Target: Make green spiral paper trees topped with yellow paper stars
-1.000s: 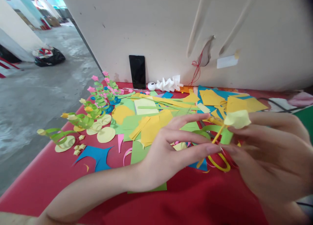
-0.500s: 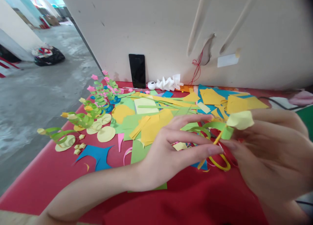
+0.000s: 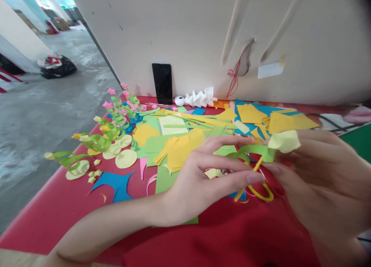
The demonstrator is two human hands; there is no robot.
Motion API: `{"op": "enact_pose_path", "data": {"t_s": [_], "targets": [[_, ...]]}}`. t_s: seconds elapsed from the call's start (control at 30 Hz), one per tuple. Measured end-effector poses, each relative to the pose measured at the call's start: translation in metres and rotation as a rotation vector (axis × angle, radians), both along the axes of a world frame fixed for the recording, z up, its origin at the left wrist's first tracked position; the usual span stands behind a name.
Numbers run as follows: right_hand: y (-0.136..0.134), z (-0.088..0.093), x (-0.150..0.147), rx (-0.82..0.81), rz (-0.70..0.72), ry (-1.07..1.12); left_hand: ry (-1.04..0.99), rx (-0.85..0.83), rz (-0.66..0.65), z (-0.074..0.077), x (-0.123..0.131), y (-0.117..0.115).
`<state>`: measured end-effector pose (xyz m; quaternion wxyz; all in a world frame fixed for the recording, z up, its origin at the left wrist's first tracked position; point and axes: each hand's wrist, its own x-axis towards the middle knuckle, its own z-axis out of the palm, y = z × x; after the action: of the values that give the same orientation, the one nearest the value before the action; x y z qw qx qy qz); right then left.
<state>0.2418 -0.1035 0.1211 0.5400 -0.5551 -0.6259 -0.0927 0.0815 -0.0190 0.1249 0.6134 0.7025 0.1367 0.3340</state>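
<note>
My left hand reaches in from the lower left, thumb and index finger closed on a thin yellow-orange strip. My right hand pinches a curled green paper strip. A pale yellow folded paper piece sits at the end of that curl, by the right fingers. The yellow strip's upper end is close to the curl; whether they touch I cannot tell. Under the hands, partly hidden, lies a yellow loop with a red part beside it, perhaps scissor handles.
Finished paper curls with stars stand on round bases along the table's left edge. Small yellow stars lie near a blue paper scrap. Yellow sheets and green strips cover the middle. A black phone leans on the back panel.
My right hand has shifted very slightly, turning the green curl and pale yellow piece a little. The left hand keeps its pinch in nearly the same place.
</note>
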Motion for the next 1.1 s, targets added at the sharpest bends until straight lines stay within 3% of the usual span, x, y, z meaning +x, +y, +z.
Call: {"op": "enact_pose_path", "data": {"t_s": [0.57, 0.97, 1.1], "targets": [[-0.012, 0.006, 0.003, -0.077, -0.163, -0.143, 0.036, -0.018, 0.009, 0.0, 0.0, 0.001], [-0.011, 0.018, -0.004, -0.156, -0.135, -0.112, 0.019, -0.008, -0.012, 0.001, -0.001, 0.001], [-0.011, 0.016, -0.004, -0.177, -0.014, 0.098, 0.025, 0.011, -0.019, 0.0, -0.001, 0.002]]}}
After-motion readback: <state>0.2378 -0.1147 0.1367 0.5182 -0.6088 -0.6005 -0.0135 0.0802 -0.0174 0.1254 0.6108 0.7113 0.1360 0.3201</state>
